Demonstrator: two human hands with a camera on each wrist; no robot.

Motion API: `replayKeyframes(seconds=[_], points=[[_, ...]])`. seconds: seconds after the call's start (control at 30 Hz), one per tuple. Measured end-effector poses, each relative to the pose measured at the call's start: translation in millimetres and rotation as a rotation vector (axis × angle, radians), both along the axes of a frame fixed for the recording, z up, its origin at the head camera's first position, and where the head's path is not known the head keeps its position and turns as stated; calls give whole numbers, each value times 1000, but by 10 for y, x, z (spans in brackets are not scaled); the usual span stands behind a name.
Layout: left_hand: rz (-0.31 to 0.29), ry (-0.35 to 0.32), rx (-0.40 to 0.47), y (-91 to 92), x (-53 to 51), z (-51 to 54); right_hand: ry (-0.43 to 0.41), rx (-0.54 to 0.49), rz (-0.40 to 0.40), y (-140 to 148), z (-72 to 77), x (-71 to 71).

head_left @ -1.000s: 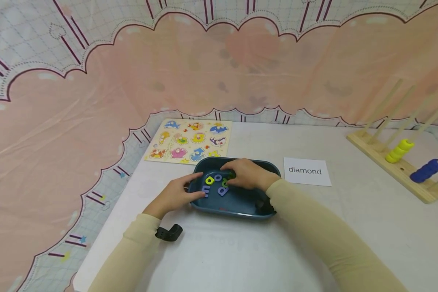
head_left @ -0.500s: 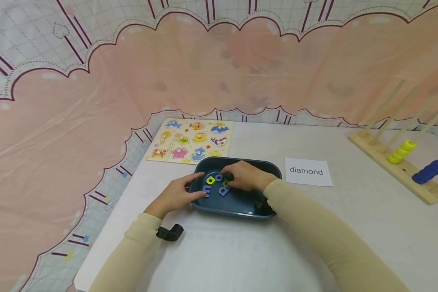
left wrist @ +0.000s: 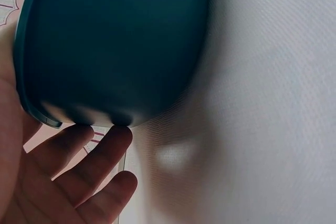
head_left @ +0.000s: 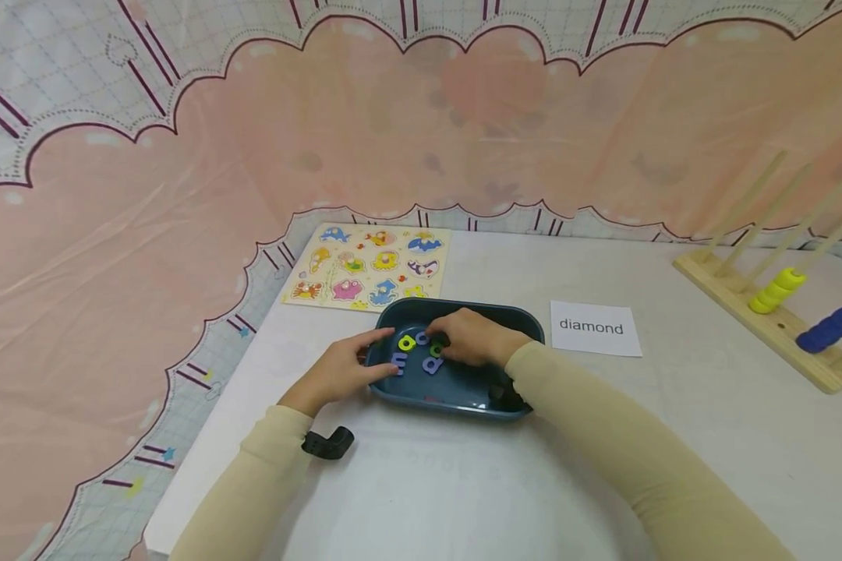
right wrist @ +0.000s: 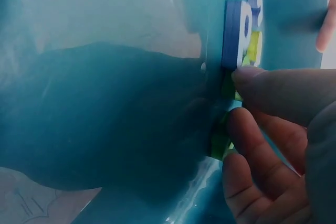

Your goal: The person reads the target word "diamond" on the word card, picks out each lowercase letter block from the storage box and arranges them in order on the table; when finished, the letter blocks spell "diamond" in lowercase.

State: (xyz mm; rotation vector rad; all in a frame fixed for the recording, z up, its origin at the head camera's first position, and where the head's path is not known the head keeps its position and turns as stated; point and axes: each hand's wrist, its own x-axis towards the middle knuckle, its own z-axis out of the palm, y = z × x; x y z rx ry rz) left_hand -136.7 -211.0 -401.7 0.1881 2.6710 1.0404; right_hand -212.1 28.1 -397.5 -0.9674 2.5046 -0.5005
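A dark teal tray (head_left: 456,407) holds small foam letters: a purple m (head_left: 398,363), a yellow letter (head_left: 407,343), and further purple (head_left: 432,365) and green (head_left: 436,350) ones. My left hand (head_left: 333,375) grips the tray's left end; in the left wrist view its fingertips press the outer wall (left wrist: 121,40). Inside the tray, my right hand (head_left: 479,338) reaches over the letters. The right wrist view has its thumb touching a green letter (right wrist: 229,85) beside a purple one (right wrist: 235,34), with other fingers at a second green piece (right wrist: 219,136); a gap separates thumb and fingers.
Behind the tray lies a sea-animal puzzle board (head_left: 365,266). A white card reading "diamond" (head_left: 596,329) is to its right. Farther right stands a wooden bead rack (head_left: 765,319) with yellow and blue beads. Peach patterned cloth (head_left: 393,132) hangs behind the table.
The view has shifted slightly. My left hand keeps its hold on the tray, and my right hand stays over the letters with only small finger movement.
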Motion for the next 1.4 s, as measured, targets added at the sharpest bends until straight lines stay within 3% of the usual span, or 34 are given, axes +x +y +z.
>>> replayKeyframes(seconds=[0.7,1.07,1.4], points=[[2,-1,-2,-1,2,-6,20,16,0,-23,12,8],[22,-15,4,12,3,0,51,-113,-26,159,411,79],[43,-27,10,15,2,-16,180,-192,-75,551,634,248]])
